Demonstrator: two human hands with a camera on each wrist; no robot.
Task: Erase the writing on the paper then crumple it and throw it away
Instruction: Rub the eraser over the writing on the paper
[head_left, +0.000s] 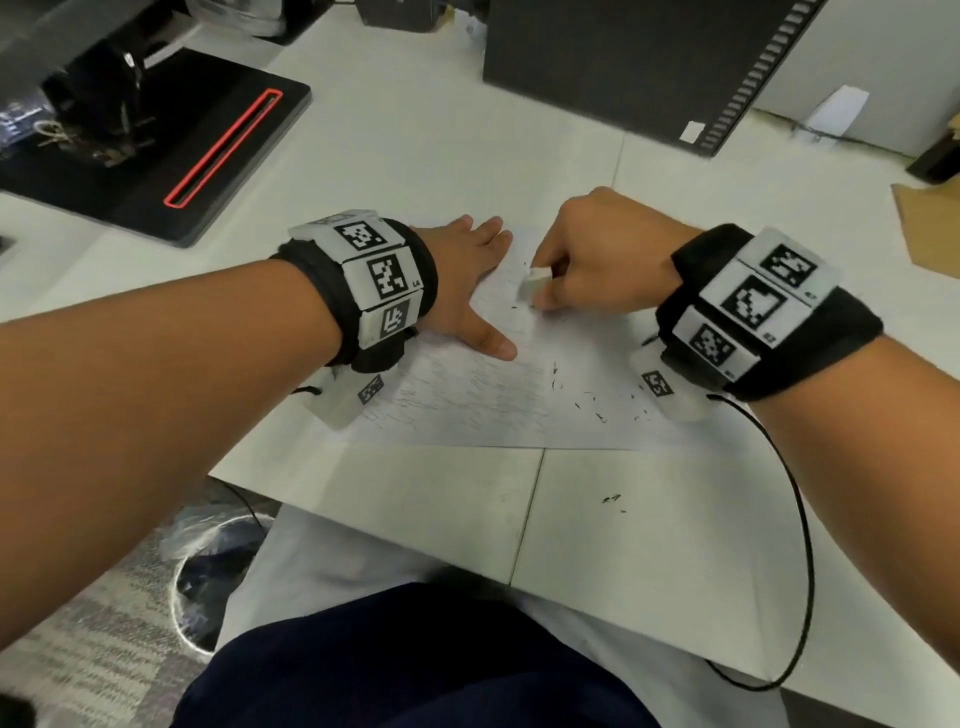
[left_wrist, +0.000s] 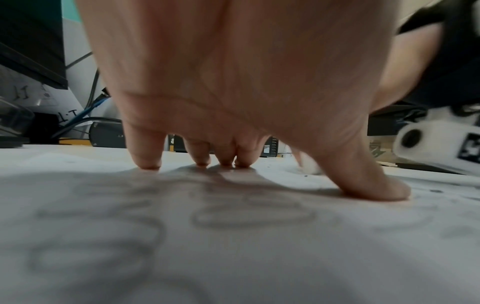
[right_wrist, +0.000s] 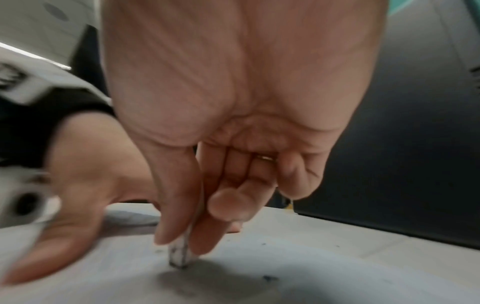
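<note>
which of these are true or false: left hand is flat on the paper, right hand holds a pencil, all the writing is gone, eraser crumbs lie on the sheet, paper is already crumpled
1. The left hand presses flat on the paper. True; the fingertips and thumb bear on the sheet.
2. The right hand holds a pencil. False; it pinches a white eraser, whose tip touches the paper.
3. All the writing is gone. False; faint writing still covers the near left part of the sheet.
4. Eraser crumbs lie on the sheet. True; dark crumbs are scattered on it.
5. The paper is already crumpled. False; it lies flat on the table.
</note>
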